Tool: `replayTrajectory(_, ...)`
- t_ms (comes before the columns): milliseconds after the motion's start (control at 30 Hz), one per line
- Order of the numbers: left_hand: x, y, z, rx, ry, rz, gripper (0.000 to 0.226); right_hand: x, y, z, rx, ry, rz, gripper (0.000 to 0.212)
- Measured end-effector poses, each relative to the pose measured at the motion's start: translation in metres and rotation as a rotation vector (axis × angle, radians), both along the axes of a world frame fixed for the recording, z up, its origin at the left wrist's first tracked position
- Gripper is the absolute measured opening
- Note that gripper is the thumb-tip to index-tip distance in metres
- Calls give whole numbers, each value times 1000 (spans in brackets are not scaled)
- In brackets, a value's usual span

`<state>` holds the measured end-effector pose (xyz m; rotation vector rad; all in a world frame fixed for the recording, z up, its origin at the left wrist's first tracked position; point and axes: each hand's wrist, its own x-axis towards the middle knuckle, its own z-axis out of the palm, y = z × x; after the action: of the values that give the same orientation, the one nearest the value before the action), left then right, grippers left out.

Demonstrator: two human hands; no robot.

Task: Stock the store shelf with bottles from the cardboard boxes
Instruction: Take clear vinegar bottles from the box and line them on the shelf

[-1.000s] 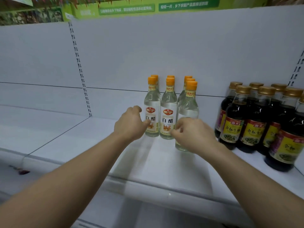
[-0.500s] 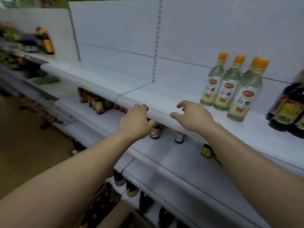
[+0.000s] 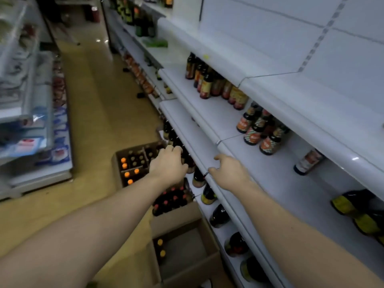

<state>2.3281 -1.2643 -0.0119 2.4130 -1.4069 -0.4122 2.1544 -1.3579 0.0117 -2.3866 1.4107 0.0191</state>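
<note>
Refill run: left hand (image 3: 169,165) and right hand (image 3: 228,173) empty, fingers loose; next, grab orange-capped bottles (image 3: 127,174) from the brown cardboard box (image 3: 115,163).

Cardboard boxes (image 3: 182,273) open upward, shelf edge (image 3: 194,140) close alongside.

White shelves (image 3: 280,183) carry dark bottles (image 3: 270,142) (orange, striped labels); brown cardboard boxes (image 3: 182,273) show orange caps (image 3: 127,174).

Both arms outstretched; left hand (image 3: 168,165) and right hand (image 3: 227,171) empty, fingers loosely curled.
</note>
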Motion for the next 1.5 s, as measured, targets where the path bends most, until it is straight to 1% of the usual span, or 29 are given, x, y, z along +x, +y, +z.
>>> replayTrajectory(67,4,4,-31,67,31,48,52,5,-5,-31,56,25,48,53)
replayTrajectory(133,4,8,-64,141,59,105,52,8,-13,-66,112,56,97,47)
replayTrajectory(233,-3,13,-117,244,99,186,48,12,-25,-119,217,90,167,52)
replayTrajectory(333,-10,26,-174,340,171,279,53,17,-33,-180,278,153,274,52)
replayTrajectory(400,-14,40,-213,396,221,315,54,21,-32,-221,328,191,330,47)
replayTrajectory(467,-18,53,-255,449,263,342,53,23,-26,-264,382,239,380,51)
replayTrajectory(533,-21,64,-300,504,309,367,52,25,-18,-308,430,285,416,57)
replayTrajectory(633,-26,77,-375,569,360,403,53,29,-8,-381,513,319,429,58)
replayTrajectory(733,-28,86,-454,610,404,416,55,30,2,-460,576,368,437,55)
replayTrajectory(833,-24,87,-527,610,408,418,50,32,17,-540,613,381,434,53)
replayTrajectory(933,-17,79,-591,599,389,382,48,35,34,-609,633,392,415,51)
replayTrajectory(1000,-11,75,-628,590,386,334,50,36,45,-648,647,380,410,53)
replayTrajectory(1100,-2,70,-668,626,369,229,56,42,58,-691,669,370,425,57)
replayTrajectory(1200,3,63,-687,670,278,90,58,49,67,-716,680,386,479,56)
replayTrajectory(1400,9,50,-700,683,52,-90,41,66,82,-736,580,434,597,38)
replayTrajectory(1500,11,47,-704,706,7,-160,37,72,83,-738,545,435,627,33)
